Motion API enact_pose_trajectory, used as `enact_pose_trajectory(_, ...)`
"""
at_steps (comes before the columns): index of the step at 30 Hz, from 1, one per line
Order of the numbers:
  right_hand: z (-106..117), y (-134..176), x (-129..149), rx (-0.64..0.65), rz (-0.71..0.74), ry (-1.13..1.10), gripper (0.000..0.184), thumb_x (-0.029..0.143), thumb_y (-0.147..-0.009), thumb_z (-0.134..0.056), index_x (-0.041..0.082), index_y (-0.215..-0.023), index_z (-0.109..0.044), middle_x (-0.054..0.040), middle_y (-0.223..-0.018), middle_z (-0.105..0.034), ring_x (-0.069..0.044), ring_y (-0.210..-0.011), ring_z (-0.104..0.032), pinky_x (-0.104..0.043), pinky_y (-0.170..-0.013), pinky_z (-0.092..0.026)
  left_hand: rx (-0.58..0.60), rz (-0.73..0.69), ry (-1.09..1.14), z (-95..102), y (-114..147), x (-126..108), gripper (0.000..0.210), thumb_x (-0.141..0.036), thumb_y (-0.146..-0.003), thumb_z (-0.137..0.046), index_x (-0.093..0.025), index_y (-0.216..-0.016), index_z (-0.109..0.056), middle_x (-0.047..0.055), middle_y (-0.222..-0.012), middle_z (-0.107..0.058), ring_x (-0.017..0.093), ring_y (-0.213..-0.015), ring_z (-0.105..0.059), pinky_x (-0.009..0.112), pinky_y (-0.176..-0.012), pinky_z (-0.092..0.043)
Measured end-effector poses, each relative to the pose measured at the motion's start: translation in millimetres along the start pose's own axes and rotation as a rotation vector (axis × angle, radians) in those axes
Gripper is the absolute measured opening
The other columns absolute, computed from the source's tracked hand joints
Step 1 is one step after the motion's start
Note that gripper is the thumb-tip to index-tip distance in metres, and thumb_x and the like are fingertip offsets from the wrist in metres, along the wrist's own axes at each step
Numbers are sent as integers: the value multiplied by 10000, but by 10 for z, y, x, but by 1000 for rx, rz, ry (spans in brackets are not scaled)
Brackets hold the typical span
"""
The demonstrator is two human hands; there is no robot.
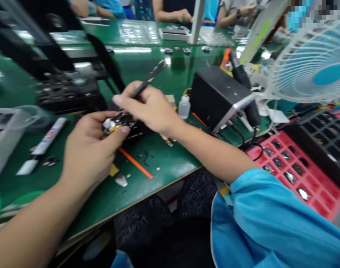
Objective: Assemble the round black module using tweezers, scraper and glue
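Observation:
My left hand (89, 145) is closed around a small rounded electronic part (114, 123), which shows black, silver and yellow pieces; its exact kind is unclear. Above it, my right hand (150, 106) grips black tweezers (149, 80) like a pen, their worn back end pointing up and right. The tips are hidden behind my fingers, close to the part. An orange stick (136, 163) lies on the green bench (147, 190) below my hands. To the left of my left hand is a white tube (48, 139) with a cap.
A black box-shaped device (220, 95) stands right, beside a small bottle (184, 107). Further right are a fan (312, 63) and a red compartment tray (323, 197) with parts. A dark fixture (69, 89) stands left. Co-workers' hands (183, 16) show across the bench.

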State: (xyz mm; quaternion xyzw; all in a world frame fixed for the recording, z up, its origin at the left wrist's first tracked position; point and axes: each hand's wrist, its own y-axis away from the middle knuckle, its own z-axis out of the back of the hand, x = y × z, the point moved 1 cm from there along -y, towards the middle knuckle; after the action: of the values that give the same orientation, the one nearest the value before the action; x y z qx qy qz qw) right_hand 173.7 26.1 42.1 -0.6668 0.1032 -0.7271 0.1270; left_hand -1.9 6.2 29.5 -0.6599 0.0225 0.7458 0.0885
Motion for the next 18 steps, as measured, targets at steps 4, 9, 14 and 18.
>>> enact_pose_trajectory(4,43,61,100,-23,-1,-40,475,670,-959,-832,258,-908,-603,38,-829,-679,-156,-814,-610,-314,-743,-508,13,-107,138,-12,-45,129,502,-292,-680,-1005,-227,-1102,-742,-37,-815,-655,177,-828,-640,340,-776,-492)
enact_pose_trajectory(9,46,73,111,-74,47,-42,369,548,-982,-830,262,-878,-622,19,-809,-672,-170,-778,-588,-336,-738,-506,47,-156,92,12,-31,158,445,-250,-762,-945,-241,-1146,-722,-15,-913,-702,166,-829,-651,322,-768,-524)
enact_pose_trajectory(14,53,71,108,-85,17,-55,410,606,-937,-893,286,-872,-647,16,-822,-686,-192,-757,-616,-363,-751,-562,33,-175,132,28,-30,142,411,-259,-799,-948,-247,-1146,-729,7,-980,-730,158,-801,-635,326,-756,-538)
enact_pose_trajectory(18,43,67,168,-151,25,-28,336,413,-1010,-869,294,-821,-617,27,-767,-664,-192,-723,-637,-361,-746,-589,46,-202,122,24,-23,163,403,-271,-826,-955,-256,-1163,-735,17,-1036,-734,160,-822,-646,329,-774,-554)
